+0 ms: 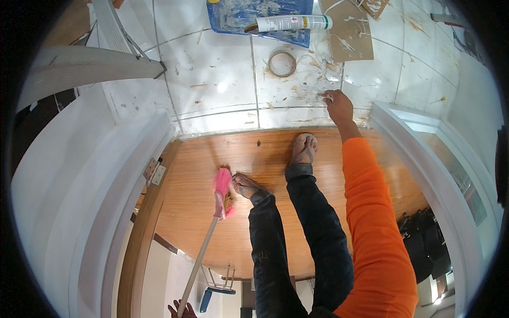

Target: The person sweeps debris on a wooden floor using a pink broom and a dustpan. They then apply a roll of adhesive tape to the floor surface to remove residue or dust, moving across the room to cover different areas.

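My left hand (182, 309), at the lower edge, is closed round the pale handle of a broom (202, 244). The broom's pink head (222, 184), with brown bristles, rests on the wooden floor beside my left foot. My right arm, in an orange sleeve, stretches forward over the doorway. Low over the white tiles, my right hand (339, 107) is closed, with a small whitish scrap at its fingertips that I cannot make out exactly. Clear and white scraps (327, 71) lie just beyond it. A roll of tape (282, 64) lies flat to its left.
A sealant cartridge (294, 23) lies across a stained blue sheet (228, 16) and a piece of cardboard (352, 34). Wood shavings and dust dot the tiles. White door frames (132, 153) flank me on both sides. A grey curved metal piece (95, 63) stands at the left.
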The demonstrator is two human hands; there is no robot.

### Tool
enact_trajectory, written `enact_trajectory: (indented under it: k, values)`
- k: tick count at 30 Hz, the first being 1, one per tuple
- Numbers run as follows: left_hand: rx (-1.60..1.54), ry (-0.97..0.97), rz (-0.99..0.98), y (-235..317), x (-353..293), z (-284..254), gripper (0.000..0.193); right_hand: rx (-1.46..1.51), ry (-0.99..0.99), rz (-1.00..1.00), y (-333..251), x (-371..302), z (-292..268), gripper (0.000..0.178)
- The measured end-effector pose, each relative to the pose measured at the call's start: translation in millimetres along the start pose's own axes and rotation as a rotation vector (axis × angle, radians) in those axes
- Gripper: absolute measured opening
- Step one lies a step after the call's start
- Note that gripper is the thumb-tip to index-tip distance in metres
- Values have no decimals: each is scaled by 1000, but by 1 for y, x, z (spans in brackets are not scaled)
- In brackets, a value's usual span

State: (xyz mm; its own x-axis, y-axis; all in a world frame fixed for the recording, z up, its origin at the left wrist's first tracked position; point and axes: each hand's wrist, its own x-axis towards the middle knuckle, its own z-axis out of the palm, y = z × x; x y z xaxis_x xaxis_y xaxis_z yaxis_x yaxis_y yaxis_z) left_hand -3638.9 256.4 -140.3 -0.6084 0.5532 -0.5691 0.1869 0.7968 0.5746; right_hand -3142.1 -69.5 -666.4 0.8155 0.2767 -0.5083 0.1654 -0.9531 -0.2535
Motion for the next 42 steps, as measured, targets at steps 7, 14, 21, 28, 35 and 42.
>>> enact_trajectory:
  k: [7,14,21,28,35,42]
  values:
    - [-2,10,-2,5,2,8,41,36,29,10,1,4,12,18]
    - [-52,-92,-21,6,2,-6,34,471,34,321,2,-37,10,23]
    - [80,-123,70,-3,16,-19,50,370,-71,68,-34,-35,17,19]
    - [46,-90,37,-21,32,-54,58,346,-194,-26,-116,-27,20,19]
    - [28,-66,68,-21,39,-55,60,74,-383,-164,-187,-28,24,22]
    - [25,-79,58,-23,41,-58,61,-22,-160,-475,-279,-3,69,25]
